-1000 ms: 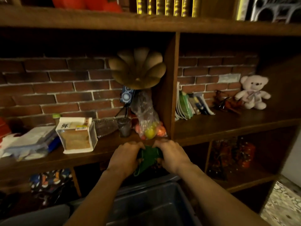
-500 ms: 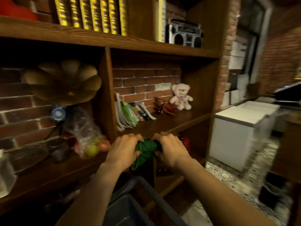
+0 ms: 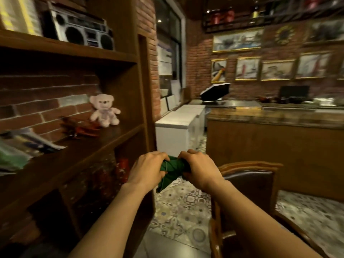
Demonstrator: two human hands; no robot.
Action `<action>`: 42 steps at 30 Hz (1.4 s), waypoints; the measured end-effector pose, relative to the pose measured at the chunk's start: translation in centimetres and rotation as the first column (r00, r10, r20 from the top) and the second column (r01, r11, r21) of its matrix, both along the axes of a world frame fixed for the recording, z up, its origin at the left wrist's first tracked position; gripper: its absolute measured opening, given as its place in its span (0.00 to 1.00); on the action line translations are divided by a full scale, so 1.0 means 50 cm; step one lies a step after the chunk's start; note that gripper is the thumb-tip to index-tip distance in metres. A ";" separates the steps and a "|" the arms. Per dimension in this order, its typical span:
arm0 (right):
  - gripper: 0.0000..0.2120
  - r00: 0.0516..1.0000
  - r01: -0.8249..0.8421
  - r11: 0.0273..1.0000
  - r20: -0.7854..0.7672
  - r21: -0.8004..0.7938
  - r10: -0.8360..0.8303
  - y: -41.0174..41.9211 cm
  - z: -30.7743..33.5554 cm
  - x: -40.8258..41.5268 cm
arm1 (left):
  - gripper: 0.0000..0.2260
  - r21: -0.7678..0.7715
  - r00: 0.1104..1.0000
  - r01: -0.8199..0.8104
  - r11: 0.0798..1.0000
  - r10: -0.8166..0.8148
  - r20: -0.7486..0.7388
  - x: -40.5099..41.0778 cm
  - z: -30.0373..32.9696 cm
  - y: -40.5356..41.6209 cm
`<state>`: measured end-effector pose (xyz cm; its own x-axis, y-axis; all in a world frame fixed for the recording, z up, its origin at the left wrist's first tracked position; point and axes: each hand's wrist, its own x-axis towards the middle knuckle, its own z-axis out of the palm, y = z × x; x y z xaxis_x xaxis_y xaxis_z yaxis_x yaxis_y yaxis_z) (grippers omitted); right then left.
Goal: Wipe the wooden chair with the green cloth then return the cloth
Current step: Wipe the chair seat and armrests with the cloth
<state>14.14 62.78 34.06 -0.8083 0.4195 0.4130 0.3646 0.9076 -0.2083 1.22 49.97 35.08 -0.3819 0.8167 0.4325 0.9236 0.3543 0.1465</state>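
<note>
Head view: both hands grip the green cloth (image 3: 172,168), bunched between them at chest height, left hand (image 3: 148,169) and right hand (image 3: 200,169) each closed around an end. The wooden chair (image 3: 249,175) stands just right and below, nearer the right hand.

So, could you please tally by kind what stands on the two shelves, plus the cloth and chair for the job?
Boombox: 1
Teddy bear: 1
Red toy: 1, blurred
Green cloth, held by left hand and right hand: 1
Wooden chair: 1
Total: 5
The leaning booklets at the left edge are too blurred to count.
</note>
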 end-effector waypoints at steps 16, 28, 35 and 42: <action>0.23 0.970 0.241 0.950 0.083 -0.201 -0.228 0.332 -0.251 0.315 | 0.21 -0.127 0.952 0.285 0.950 -0.264 0.157 0.246 -0.255 0.413; 0.23 0.909 0.378 0.828 0.336 -0.414 -0.247 0.282 -0.660 0.348 | 0.21 -0.360 0.902 0.361 0.860 -0.223 0.371 0.268 -0.686 0.402; 0.19 0.886 0.409 0.762 0.419 -0.503 -0.199 0.228 -0.857 0.352 | 0.20 -0.439 0.876 0.384 0.812 -0.171 0.450 0.274 -0.894 0.351; 0.28 0.907 0.368 0.730 0.396 -0.576 -0.144 0.182 -0.995 0.372 | 0.19 -0.424 0.838 0.412 0.807 -0.153 0.524 0.288 -1.034 0.318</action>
